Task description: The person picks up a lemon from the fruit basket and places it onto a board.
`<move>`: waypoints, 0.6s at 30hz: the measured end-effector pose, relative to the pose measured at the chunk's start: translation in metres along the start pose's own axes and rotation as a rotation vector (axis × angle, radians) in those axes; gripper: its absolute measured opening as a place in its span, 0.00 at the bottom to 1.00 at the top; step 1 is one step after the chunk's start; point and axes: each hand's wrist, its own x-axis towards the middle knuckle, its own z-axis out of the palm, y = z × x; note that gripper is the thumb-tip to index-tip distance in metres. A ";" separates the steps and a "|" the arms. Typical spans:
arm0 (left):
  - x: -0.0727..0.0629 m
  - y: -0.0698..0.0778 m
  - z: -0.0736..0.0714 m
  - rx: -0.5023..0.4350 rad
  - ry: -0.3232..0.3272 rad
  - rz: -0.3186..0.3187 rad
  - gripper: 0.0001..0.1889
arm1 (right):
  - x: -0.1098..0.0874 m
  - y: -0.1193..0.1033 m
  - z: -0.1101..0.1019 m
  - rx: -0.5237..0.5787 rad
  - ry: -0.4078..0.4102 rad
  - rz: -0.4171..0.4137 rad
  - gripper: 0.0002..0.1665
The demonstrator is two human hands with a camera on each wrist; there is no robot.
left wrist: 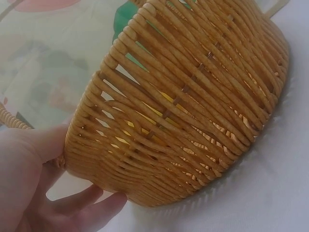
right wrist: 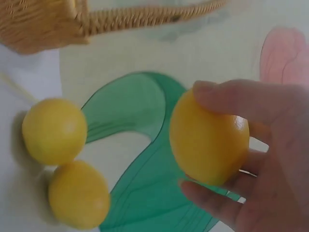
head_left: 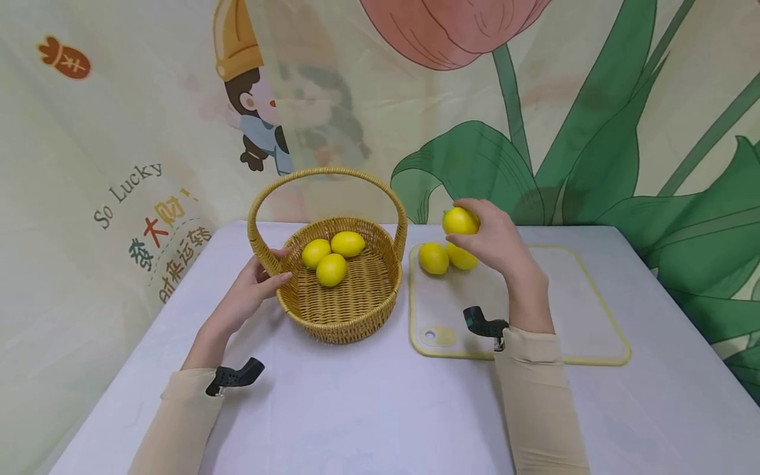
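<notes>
A lemon (head_left: 460,221) is held in my right hand (head_left: 494,239), raised above the far left part of the cutting board (head_left: 534,310). In the right wrist view, thumb and fingers curl around that lemon (right wrist: 208,137). Two more lemons, one on the left (head_left: 433,258) and one partly behind the hand (head_left: 462,257), lie touching on the board. My left hand (head_left: 256,285) grips the left rim of a wicker basket (head_left: 341,326) by the handle's base. Its thumb is over the rim, and other fingers touch the outer wall (left wrist: 193,106). Three lemons (head_left: 330,269) sit inside the basket.
The basket's tall arched handle (head_left: 329,171) stands upright over it. A white cloth covers the table (head_left: 356,409). Behind the table's back edge hangs a printed curtain (head_left: 475,152) with a large flower and leaves. The board lies right of the basket.
</notes>
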 end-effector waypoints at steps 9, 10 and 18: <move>0.000 0.001 -0.001 0.009 0.001 0.005 0.31 | -0.002 0.055 0.003 0.014 0.021 0.266 0.38; 0.000 0.001 -0.001 0.014 0.002 0.002 0.31 | -0.002 0.061 0.004 0.023 0.008 0.288 0.39; 0.002 -0.001 0.000 0.004 -0.001 0.011 0.33 | -0.003 0.087 0.016 0.050 -0.087 0.362 0.40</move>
